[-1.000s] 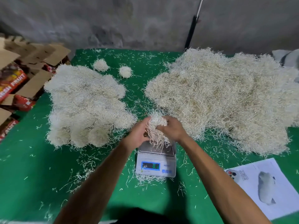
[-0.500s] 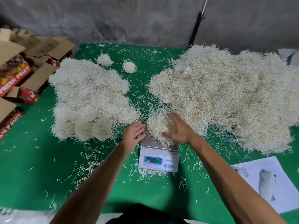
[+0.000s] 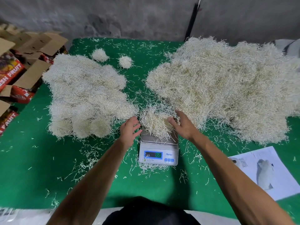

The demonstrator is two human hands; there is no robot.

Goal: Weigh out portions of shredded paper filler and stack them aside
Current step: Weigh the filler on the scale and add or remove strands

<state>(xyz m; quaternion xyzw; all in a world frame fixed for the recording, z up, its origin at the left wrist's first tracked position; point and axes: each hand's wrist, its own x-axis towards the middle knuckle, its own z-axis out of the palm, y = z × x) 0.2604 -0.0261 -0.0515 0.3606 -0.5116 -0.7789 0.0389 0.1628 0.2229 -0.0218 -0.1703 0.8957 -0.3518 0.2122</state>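
A: What fills most of the frame?

B: The green tabletop (image 3: 32, 159). On it, at the upper right of the frame, lies the big loose heap (image 3: 219, 88) of shredded paper. At the upper left lies the stack of weighed portions (image 3: 84, 98), round tufts pressed one against another. Two small tufts (image 3: 99, 54) sit apart behind it, near the top centre.

A: And the portion that is weighed now?

B: It is at the centre of the frame. The tuft (image 3: 155, 123) rests on the pan of the white scale (image 3: 158, 153), whose display faces the person. The digits are too blurred to read.

A: How is each grip?

B: Both are wide and hold nothing. The left hand (image 3: 129, 129) is just beside the tuft on its left, fingers straight; whether it touches the strands cannot be told. The right hand (image 3: 182, 125) is on the other side, with its fingertips (image 3: 171, 120) at the edge of the tuft.

A: So which way does the tuft lie from them?

B: Between them, a little toward the top of the frame from both palms. It has no clear long axis; it is a rounded clump. The right hand seems nearer to it, while the stack is on the left side, close to the left hand. Probably the tuft must travel left and up in the frame.

A: Anything smaller?

B: A printed sheet (image 3: 266, 172) at the lower right, cardboard boxes (image 3: 24, 65) at the left edge, and loose strands everywhere.
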